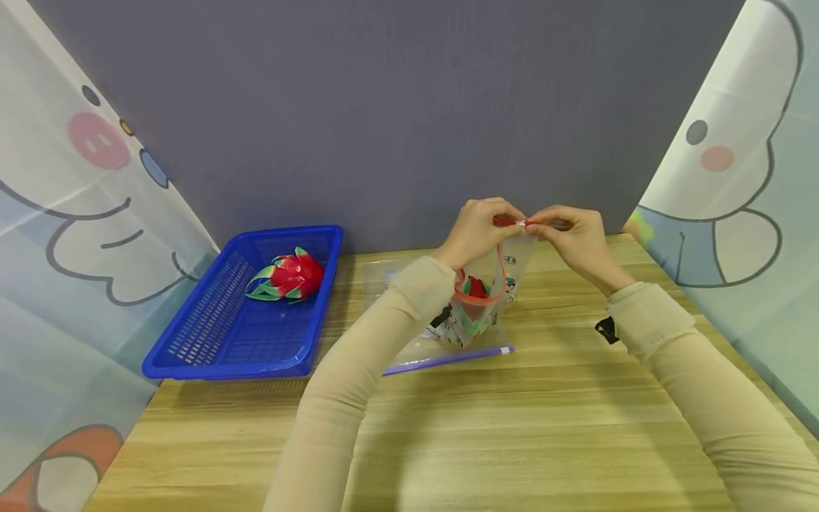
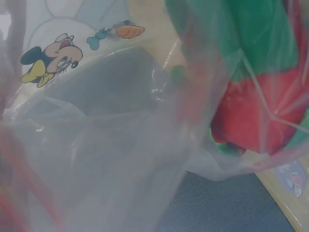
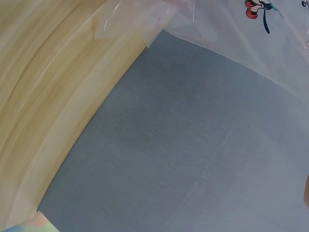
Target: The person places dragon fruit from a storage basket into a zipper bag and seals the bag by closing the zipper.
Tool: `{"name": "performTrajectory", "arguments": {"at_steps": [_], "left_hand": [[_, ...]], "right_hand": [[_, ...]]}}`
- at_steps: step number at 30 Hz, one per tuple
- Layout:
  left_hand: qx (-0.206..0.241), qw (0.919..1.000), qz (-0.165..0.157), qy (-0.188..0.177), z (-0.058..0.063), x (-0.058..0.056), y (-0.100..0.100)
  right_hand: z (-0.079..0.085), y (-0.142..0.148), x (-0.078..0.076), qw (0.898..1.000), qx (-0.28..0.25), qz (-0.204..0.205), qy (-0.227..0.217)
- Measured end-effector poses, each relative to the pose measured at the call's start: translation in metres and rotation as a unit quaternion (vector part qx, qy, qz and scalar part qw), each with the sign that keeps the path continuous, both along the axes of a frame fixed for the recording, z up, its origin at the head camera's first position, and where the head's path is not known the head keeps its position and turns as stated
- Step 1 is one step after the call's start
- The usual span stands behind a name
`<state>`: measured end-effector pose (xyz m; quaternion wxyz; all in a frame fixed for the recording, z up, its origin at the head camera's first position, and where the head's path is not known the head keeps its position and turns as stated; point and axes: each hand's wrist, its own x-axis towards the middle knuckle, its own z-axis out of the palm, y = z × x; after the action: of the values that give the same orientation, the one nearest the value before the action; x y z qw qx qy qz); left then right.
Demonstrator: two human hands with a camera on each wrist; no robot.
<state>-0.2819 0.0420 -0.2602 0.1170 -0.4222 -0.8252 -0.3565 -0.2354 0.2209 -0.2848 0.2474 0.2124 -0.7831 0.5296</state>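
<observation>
Holding the clear cartoon-print zip bag (image 1: 518, 259) over the far-right part of the bench (image 1: 512, 441). Left hand (image 1: 478, 226) pinches its red zip, right hand (image 1: 576, 235) pinches the same strip just right of it, pale slider (image 1: 521, 223) between them. Mouth gapes left of the pinch. Inside: a red-and-green fruit, likely a dragon fruit (image 1: 475, 287). Can't tell if the bag's bottom hangs or rests.

Handling, my read: film is thin, floppy, slick; folds easily, gives no support. Zip strip is the stiffest part, so best grip is there, fingertips close to the slider. Fruit looks like a light hollow model; its leaf tips could snag the film.

Around: purple-zip bag (image 1: 448, 360) lies flat on the bench, below and left of this one, partly under my left forearm; loose film could tangle. Blue basket (image 1: 237, 327) at left, well apart, with another dragon fruit (image 1: 299, 276) in it. Grey panel (image 1: 409, 128) behind limits far-side reach.
</observation>
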Motion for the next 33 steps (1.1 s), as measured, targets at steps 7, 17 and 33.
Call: {"name": "performTrajectory", "arguments": {"at_steps": [7,17,33], "left_hand": [[0.018,0.9994,-0.010,-0.027,0.004,0.001,-0.005],[0.023,0.9961,-0.013,-0.084,0.015,0.002,-0.011],[-0.013,0.9968,-0.003,-0.079,0.017,-0.001,-0.025]], "right_hand": [[0.013,-0.016,0.016,1.000,0.011,-0.016,0.013],[0.019,-0.022,0.020,0.999,-0.002,-0.020,0.036],[0.002,-0.007,-0.005,0.995,0.006,-0.078,0.059]]}}
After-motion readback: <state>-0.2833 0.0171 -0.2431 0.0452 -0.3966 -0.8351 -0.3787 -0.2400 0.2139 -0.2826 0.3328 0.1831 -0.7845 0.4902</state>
